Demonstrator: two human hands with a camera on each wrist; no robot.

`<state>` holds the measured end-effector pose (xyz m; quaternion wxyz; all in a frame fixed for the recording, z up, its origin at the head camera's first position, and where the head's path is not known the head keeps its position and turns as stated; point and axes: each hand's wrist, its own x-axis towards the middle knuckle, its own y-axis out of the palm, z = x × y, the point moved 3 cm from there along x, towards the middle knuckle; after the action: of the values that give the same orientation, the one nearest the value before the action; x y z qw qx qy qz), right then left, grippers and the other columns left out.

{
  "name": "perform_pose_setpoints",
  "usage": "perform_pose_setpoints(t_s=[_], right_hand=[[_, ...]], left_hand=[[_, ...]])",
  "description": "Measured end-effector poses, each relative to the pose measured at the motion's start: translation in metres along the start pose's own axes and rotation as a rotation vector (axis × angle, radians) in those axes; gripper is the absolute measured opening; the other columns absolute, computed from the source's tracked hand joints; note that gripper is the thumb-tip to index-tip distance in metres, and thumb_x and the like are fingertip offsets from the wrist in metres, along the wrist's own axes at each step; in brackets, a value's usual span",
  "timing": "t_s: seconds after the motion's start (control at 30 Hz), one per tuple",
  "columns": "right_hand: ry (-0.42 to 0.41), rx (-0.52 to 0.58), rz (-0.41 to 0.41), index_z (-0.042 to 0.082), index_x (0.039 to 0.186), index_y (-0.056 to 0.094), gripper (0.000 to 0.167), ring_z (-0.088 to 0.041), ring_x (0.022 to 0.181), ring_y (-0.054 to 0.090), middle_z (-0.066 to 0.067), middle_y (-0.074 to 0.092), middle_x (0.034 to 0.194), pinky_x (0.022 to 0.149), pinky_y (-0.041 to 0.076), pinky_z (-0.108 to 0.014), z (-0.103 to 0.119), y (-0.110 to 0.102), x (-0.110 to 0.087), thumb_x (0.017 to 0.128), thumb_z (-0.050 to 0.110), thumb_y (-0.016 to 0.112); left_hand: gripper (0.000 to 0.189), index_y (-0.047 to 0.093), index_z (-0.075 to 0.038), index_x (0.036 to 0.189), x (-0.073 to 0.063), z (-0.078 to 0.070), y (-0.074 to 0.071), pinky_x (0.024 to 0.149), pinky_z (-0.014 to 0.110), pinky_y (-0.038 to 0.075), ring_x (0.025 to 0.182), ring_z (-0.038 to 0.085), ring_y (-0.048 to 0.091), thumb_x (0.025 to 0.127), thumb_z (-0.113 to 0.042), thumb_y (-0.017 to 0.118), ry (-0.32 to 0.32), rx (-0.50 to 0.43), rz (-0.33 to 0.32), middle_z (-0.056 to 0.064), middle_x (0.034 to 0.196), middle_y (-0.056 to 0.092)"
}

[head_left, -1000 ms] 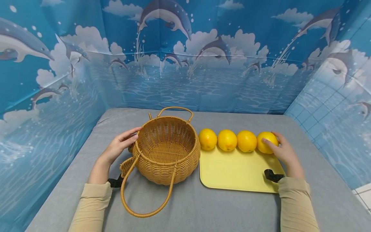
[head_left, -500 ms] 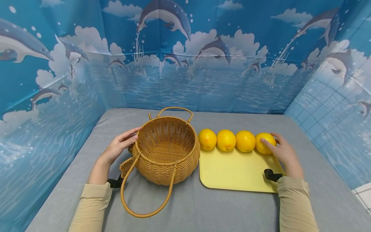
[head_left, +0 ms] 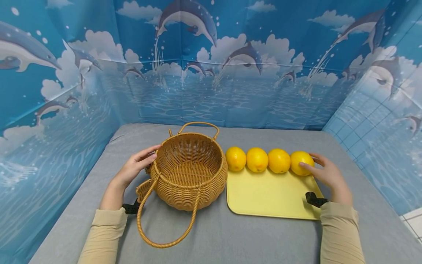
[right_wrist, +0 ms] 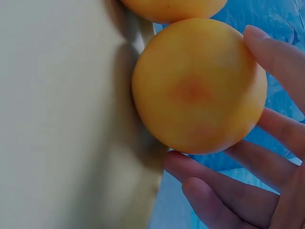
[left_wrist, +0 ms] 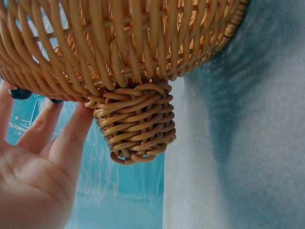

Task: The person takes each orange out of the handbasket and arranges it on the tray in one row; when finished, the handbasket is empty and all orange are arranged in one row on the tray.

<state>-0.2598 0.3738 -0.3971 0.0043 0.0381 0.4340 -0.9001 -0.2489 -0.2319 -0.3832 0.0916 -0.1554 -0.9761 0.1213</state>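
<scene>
My left hand rests its fairly straight fingers against the left rim of a round wicker basket. In the left wrist view, the fingers of the left hand reach up to the weave beside a stubby woven knob. My right hand is spread loosely around the right side of the rightmost orange, thumb in front and fingers behind. In the right wrist view, the thumb overlaps the edge of that orange, and the lower fingers of the right hand lie below it.
A row of several oranges, among them a left one, lines the far edge of a yellow tray. One basket handle flops forward onto the grey cloth; the other handle stands at the back. A dolphin-print curtain surrounds the table.
My right hand and the rightmost orange shifted slightly left at first; then the hand drew back right and its fingers loosened while the orange stayed put. The left hand and basket have not moved.
</scene>
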Motion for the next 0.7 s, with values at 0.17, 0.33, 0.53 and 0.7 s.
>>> perform_pose_setpoints(t_s=[0.17,0.33,0.53,0.7], right_hand=[[0.006,0.004,0.029,0.003,0.15,0.017,0.09,-0.059,0.124,0.02,-0.036,0.024,0.143,0.089,0.027,-0.069,0.001,-0.004,-0.002,0.088,0.058,0.052],[0.002,-0.033,0.051,-0.001,0.149,0.017,0.089,-0.06,0.123,0.02,-0.038,0.024,0.141,0.088,0.026,-0.07,0.004,-0.006,-0.004,0.09,0.058,0.048],[0.007,-0.056,0.061,-0.002,0.148,0.018,0.088,-0.06,0.122,0.021,-0.038,0.024,0.14,0.088,0.027,-0.07,0.007,-0.007,-0.005,0.091,0.059,0.046],[0.005,-0.056,0.055,-0.003,0.147,0.019,0.086,-0.059,0.121,0.024,-0.039,0.025,0.139,0.087,0.029,-0.069,0.011,-0.008,-0.005,0.092,0.057,0.045]], left_hand=[[0.048,0.041,-0.01,0.143,0.0,-0.001,0.0,0.09,0.022,0.042,0.13,0.032,0.036,0.099,-0.026,0.05,0.005,0.002,-0.001,0.013,0.147,0.034],[0.048,0.041,-0.009,0.143,0.001,-0.002,0.001,0.091,0.021,0.042,0.13,0.032,0.036,0.099,-0.026,0.05,0.004,0.007,-0.005,0.013,0.147,0.034],[0.051,0.038,-0.012,0.145,0.0,-0.005,0.0,0.1,0.035,0.038,0.133,0.031,0.033,0.098,-0.026,0.052,-0.015,0.028,-0.006,0.01,0.148,0.033],[0.051,0.041,-0.014,0.144,-0.002,-0.009,-0.001,0.103,0.052,0.03,0.132,0.031,0.033,0.097,-0.028,0.054,-0.023,0.047,-0.008,0.009,0.147,0.035]])
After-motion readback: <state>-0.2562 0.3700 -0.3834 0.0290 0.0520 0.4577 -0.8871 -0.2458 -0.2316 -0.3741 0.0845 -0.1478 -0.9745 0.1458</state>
